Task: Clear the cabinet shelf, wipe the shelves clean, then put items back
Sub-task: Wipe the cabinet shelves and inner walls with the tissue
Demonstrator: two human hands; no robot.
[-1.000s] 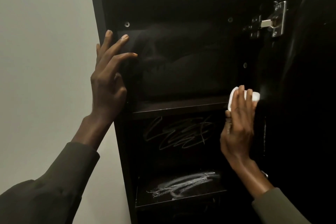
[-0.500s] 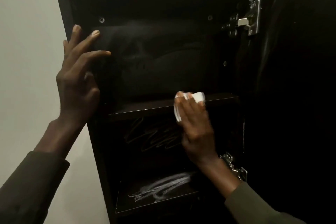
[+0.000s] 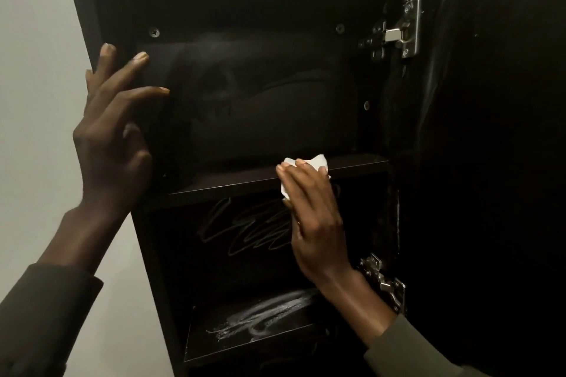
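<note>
Cloth [image 3: 306,164] on upper shelf [image 3: 245,182]; lower shelf [image 3: 260,337] below; hinges [image 3: 401,29] right.

A plain pale wall [image 3: 33,131] fills the left side, evenly and dimly lit. To the right everything falls into deep shadow, where a dark open door [image 3: 496,162] hangs on metal hinges [image 3: 404,29].
</note>
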